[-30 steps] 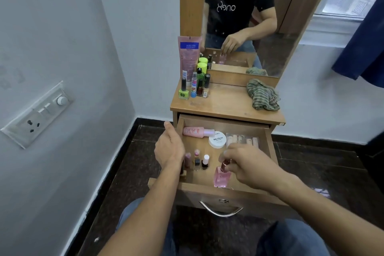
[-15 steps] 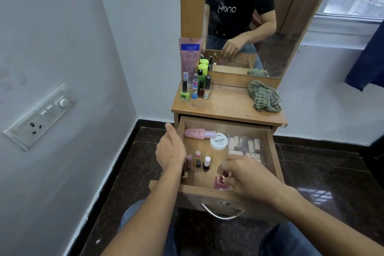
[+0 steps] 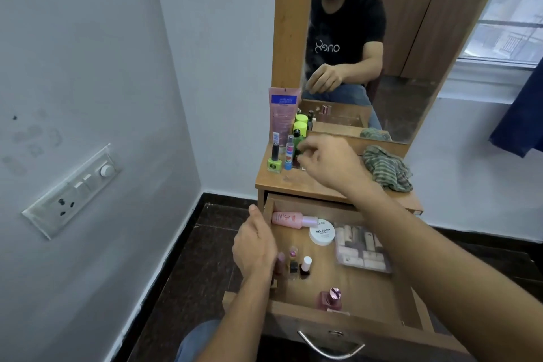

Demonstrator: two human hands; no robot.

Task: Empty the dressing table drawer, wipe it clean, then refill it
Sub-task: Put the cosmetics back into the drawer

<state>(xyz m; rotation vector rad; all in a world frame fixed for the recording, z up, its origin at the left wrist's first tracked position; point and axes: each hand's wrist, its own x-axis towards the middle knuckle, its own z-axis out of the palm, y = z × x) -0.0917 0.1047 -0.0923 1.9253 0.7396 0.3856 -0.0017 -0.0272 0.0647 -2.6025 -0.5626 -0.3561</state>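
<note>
Head view: the drawer (image 3: 361, 285) is standing pulled out at the lower centre of the frame, only part filled. A pink bottle (image 3: 289, 219) is lying at its back beside a nail polish remover tub (image 3: 322, 234) and a clear box (image 3: 363, 250), small nail polish bottles (image 3: 305, 266) are standing at the left, and a pink perfume bottle (image 3: 330, 300) is at the front. A pink tube (image 3: 283, 112), a green nail polish (image 3: 274, 160) and other bottles are waiting on the surface (image 3: 282, 182), near a striped cloth (image 3: 386, 167). The transfer looks roughly halfway; emptying or refilling cannot be told.

The left hand (image 3: 254, 247) is resting on the drawer's left wall, fingers relaxed, holding nothing. The right hand (image 3: 332, 161) is hovering at the bottle cluster on the surface, fingers bent; whether it is pinching anything cannot be told.
</note>
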